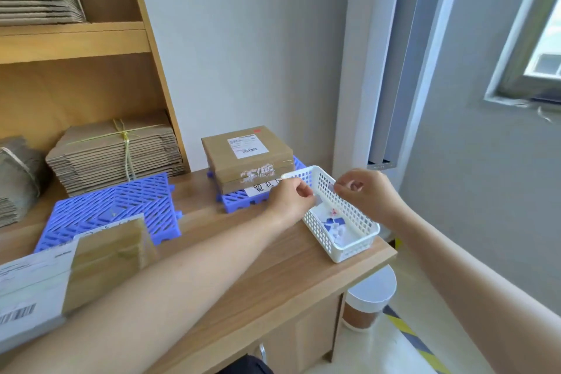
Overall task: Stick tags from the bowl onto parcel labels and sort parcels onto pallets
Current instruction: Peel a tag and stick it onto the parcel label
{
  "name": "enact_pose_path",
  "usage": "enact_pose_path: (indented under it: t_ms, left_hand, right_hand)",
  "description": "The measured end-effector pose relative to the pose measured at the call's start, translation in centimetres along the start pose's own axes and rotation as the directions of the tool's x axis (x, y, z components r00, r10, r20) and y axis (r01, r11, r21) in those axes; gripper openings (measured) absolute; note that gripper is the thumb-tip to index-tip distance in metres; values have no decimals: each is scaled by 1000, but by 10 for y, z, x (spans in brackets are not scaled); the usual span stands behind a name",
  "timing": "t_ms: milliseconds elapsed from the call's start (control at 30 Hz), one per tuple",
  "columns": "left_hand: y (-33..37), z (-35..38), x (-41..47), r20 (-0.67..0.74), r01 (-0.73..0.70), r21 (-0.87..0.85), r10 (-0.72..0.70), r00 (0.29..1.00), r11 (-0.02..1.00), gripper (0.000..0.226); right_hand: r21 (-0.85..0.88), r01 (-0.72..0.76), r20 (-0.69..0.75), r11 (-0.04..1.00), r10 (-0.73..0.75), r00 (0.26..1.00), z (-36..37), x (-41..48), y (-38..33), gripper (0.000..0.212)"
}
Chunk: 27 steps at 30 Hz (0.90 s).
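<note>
A white plastic basket [349, 247] stands at the desk's right end and holds several small blue, white and red tags [334, 223]. My left hand [288, 202] hovers over its left rim, fingers pinched on a small pale tag. My right hand [364, 191] is above the far rim, thumb and fingers pinched on another small piece. Two stacked brown parcels [246, 158] with a white label sit on the far blue pallet [236, 199]. A second blue pallet [115, 209] lies to the left. A parcel [109, 255] with a white label lies at the near left.
Bundles of flattened cardboard [115, 155] fill the wooden shelf at the left and back. The desk [258, 276] ends just right of the basket. A white-lidded bin [368, 297] stands on the floor below that edge. A wall and window are at the right.
</note>
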<state>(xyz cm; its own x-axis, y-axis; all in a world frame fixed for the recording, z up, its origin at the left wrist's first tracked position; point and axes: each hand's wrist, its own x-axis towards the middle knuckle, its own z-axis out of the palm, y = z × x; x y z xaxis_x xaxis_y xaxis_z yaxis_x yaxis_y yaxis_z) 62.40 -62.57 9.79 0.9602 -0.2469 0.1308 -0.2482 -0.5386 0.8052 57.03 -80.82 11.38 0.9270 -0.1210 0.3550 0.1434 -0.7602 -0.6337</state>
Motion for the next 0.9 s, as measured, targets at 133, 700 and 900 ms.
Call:
enact_pose_path:
  t_ms: [133, 700, 900]
  left_hand:
    - [-3, 26, 10, 74, -31, 105, 23, 997, 994, 12]
    - [1, -7, 5, 70, 24, -19, -22, 997, 1000, 5]
    - [-1, -89, -26, 34, 169, -144, -166, 986, 975, 15]
  right_hand:
    - [-26, -53, 15, 998, 53, 998, -3, -9, 22, 6]
    - [21, 2, 25, 1000, -3, 1000, 10, -11, -5, 11]
    - [113, 139, 17, 984, -142, 990, 44, 1, -71, 8]
